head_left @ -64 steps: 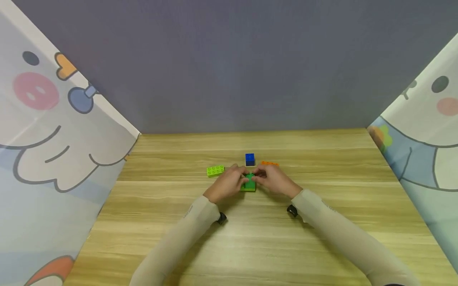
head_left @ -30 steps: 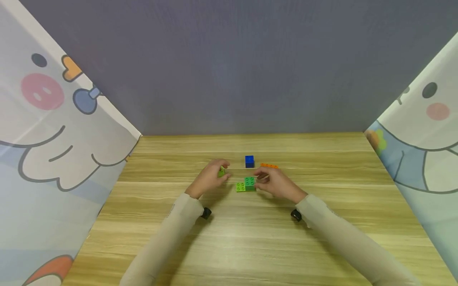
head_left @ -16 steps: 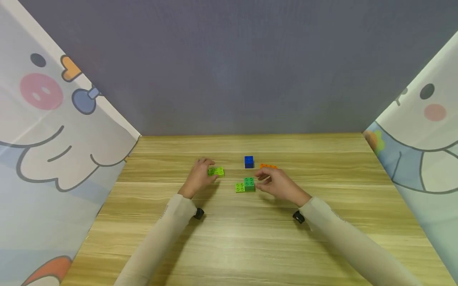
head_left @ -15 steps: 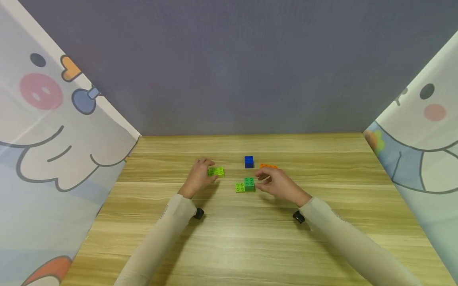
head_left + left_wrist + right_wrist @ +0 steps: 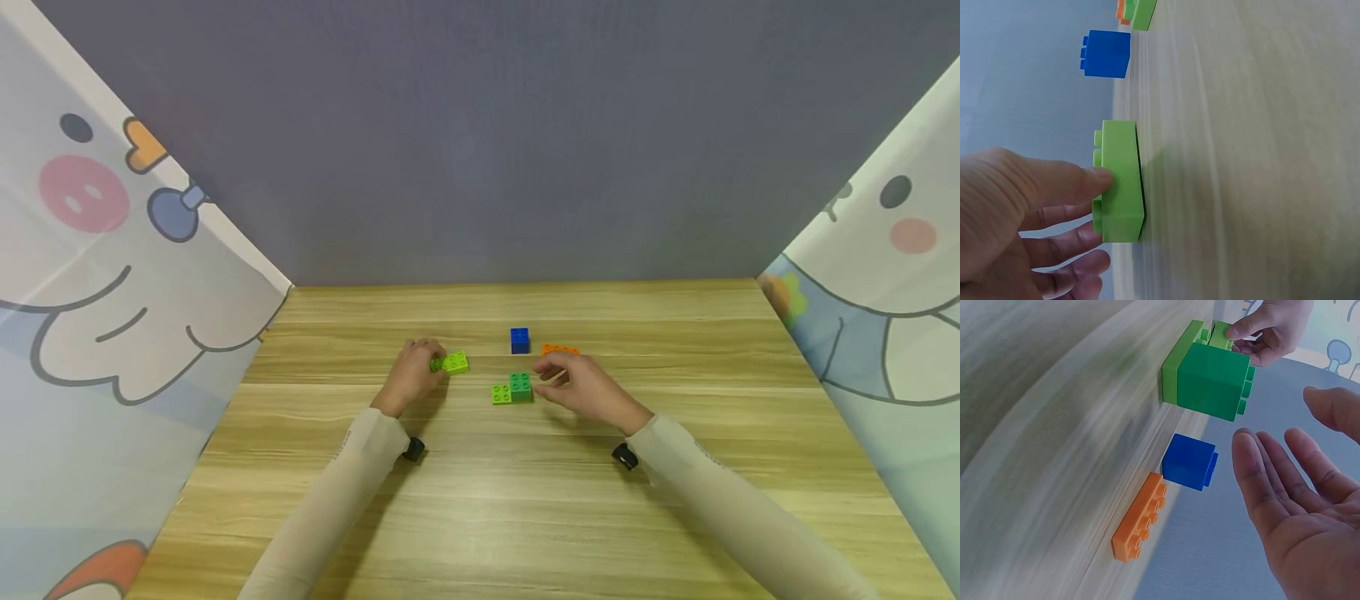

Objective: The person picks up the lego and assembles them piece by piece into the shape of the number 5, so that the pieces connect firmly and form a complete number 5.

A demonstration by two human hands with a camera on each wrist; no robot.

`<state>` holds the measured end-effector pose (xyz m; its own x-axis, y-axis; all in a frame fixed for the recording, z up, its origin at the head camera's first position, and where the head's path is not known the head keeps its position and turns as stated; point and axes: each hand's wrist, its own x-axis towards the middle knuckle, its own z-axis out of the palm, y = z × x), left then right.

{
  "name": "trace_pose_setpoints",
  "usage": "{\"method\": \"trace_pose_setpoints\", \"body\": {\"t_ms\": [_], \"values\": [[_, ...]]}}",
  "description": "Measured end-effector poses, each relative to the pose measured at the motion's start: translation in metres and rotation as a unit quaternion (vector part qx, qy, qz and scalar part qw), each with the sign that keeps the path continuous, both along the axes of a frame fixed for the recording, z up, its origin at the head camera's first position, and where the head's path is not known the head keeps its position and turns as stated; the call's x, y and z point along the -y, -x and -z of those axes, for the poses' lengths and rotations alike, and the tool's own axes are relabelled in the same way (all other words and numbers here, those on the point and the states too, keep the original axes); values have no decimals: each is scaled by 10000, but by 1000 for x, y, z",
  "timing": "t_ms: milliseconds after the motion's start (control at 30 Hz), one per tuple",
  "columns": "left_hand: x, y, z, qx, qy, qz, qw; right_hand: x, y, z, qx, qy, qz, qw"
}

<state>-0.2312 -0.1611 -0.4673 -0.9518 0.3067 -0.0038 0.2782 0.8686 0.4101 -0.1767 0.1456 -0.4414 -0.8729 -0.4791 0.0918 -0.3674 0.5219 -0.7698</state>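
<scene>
The person's left hand (image 5: 408, 372) is over to the left of the green block (image 5: 521, 390), well apart from it, and its grip is closed on a lime brick (image 5: 1121, 181). The thumb presses the near side of that brick while the other fingers reach round its far side. The brick's studs face up and it sits low at the worktop (image 5: 525, 508); whether its whole underside touches the wood, I can't tell.

The green block itself stands upright on the right half of a flat lime base (image 5: 501, 395), whose bare studs show just to the left of the green block. Right beside the green block, on its right, hangs the person's right hand (image 5: 588, 390). That grip is slack: thumb parted from the loosely bent fingers, with a gap to the green block.

Straight beyond the green block I can see a blue block (image 5: 520, 342), upright and apart. Beyond the green block and to its right lies a slim orange brick (image 5: 560, 350) with a row of studs along its top.

Pale sleeves (image 5: 330, 492) cover both arms, and a small black device (image 5: 414, 449) sits at each wrist. A grey wall (image 5: 480, 150) rises well beyond the green block, and cartoon-printed panels (image 5: 82, 442) stand far out on either side of it.
</scene>
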Motion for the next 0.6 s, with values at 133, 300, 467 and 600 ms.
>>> {"method": "trace_pose_setpoints", "body": {"t_ms": [133, 300, 467, 600], "values": [[0, 0, 0, 22, -91, -47, 9999, 2, 0, 0, -14, 15, 10, 10000], [-5, -3, -5, -95, -362, 100, 9992, 2, 0, 0, -13, 39, 40, 10000], [-13, -8, -14, -267, -457, 266, 9982, 1, 1, 0, 4, 66, 35, 10000], [-22, -15, -25, -419, -469, 461, 9970, 3, 1, -1, -66, 130, 23, 9999]]}}
